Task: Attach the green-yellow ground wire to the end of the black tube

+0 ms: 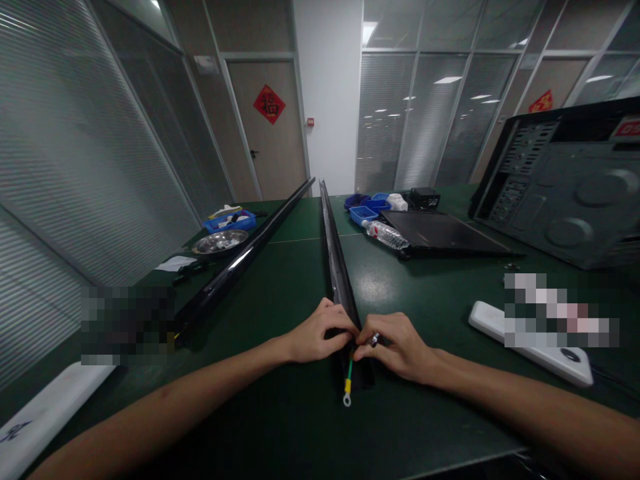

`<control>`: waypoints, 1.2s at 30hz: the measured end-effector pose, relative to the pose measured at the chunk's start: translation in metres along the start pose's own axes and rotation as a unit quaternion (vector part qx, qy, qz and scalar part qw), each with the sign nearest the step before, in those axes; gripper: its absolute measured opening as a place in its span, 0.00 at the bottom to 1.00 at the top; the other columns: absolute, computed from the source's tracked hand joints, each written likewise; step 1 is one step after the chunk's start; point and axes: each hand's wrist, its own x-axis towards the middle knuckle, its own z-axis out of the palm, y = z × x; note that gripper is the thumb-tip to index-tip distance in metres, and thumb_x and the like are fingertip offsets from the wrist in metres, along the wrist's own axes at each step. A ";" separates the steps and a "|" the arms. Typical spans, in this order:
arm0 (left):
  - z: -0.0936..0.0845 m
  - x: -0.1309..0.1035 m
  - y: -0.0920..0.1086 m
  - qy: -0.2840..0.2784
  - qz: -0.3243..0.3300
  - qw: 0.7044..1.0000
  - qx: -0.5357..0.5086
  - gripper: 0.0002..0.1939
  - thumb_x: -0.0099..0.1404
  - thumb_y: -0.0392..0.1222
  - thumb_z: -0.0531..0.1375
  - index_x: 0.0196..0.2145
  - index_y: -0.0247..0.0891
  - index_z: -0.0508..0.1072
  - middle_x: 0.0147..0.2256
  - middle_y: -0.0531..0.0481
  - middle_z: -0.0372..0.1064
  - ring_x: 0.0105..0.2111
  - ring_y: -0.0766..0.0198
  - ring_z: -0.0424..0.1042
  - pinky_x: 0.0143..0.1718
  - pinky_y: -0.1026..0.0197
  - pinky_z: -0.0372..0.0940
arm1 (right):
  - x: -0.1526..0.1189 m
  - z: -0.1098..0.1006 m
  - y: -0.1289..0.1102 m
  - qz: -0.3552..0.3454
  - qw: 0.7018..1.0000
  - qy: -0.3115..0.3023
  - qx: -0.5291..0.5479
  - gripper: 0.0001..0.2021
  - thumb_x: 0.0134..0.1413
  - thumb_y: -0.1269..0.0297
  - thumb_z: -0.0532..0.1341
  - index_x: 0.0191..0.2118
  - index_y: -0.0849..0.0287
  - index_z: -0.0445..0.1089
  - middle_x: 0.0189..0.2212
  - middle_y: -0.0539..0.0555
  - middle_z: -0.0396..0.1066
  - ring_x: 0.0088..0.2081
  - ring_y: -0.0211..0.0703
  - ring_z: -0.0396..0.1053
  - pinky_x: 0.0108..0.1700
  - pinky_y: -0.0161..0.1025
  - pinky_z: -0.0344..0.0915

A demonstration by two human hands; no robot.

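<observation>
A long black rail point(330, 257) runs away from me along the green table. Over its near end my left hand point(320, 333) is closed in a pinch, its fingertips meeting those of my right hand point(400, 347). The right fingers are pinched too, and a ring shows on one of them. From between the fingertips comes a short green wire point(350, 369) with a yellow sleeve and a metal ring terminal point(347, 400) pointing toward me. Its upper part is hidden by the fingers. To the left lies a second long black rail point(240, 260).
A metal bowl point(220, 242) and a blue basket point(230, 221) stand back left. Blue trays point(363, 214), a plastic bottle point(385, 235) and a flat black panel point(445, 233) lie back right, near a computer case point(565, 187). A white power strip point(537, 347) sits right.
</observation>
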 end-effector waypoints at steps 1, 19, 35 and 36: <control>0.000 0.000 0.000 0.000 0.000 1.000 0.000 0.10 0.74 0.40 0.54 0.41 0.40 0.76 0.40 0.50 0.76 0.44 0.58 0.69 0.50 0.55 0.51 | 0.000 0.000 0.000 0.000 1.000 0.001 0.000 0.12 0.64 0.57 0.67 0.35 0.60 0.73 0.28 0.50 0.72 0.27 0.36 0.70 0.32 0.33 0.61; 0.003 -0.001 -0.005 0.010 0.009 1.000 0.001 0.09 0.74 0.39 0.55 0.40 0.39 0.76 0.40 0.51 0.76 0.45 0.59 0.70 0.51 0.55 0.51 | 0.002 0.003 -0.005 -0.002 1.000 0.016 -0.015 0.13 0.65 0.55 0.65 0.35 0.61 0.72 0.28 0.51 0.73 0.28 0.37 0.70 0.32 0.33 0.63; 0.000 -0.002 -0.003 -0.005 0.011 1.000 -0.013 0.10 0.73 0.47 0.58 0.41 0.40 0.76 0.43 0.51 0.77 0.45 0.58 0.70 0.51 0.55 0.52 | 0.002 0.002 -0.007 -0.001 1.000 0.010 -0.005 0.14 0.66 0.54 0.64 0.35 0.61 0.74 0.28 0.51 0.73 0.28 0.38 0.71 0.32 0.34 0.63; 0.000 -0.002 -0.004 -0.004 0.013 1.000 -0.015 0.10 0.72 0.47 0.59 0.41 0.40 0.76 0.43 0.51 0.77 0.45 0.58 0.70 0.50 0.55 0.52 | 0.002 0.002 -0.007 -0.001 1.000 0.011 -0.006 0.14 0.66 0.54 0.64 0.35 0.61 0.74 0.28 0.50 0.73 0.28 0.37 0.71 0.32 0.34 0.63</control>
